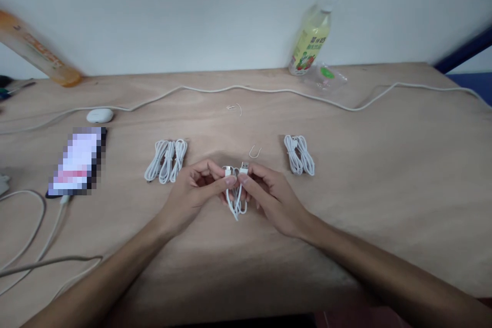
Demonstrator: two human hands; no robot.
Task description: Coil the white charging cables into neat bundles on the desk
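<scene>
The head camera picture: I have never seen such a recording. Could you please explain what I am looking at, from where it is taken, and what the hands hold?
There is no machine here. A person wears one camera on the head, looking forward and down, so you see their own two arms reaching in from below.

The left hand and the right hand meet in the middle and together hold a coiled white cable; its USB plug sticks up between the fingertips.

On the wooden table lie a group of coiled cables to the left and another bundle to the right. Further left are a phone, blurred out, and a small white case. A long white cord crosses the back, near a yellow drink bottle by the wall.
</scene>
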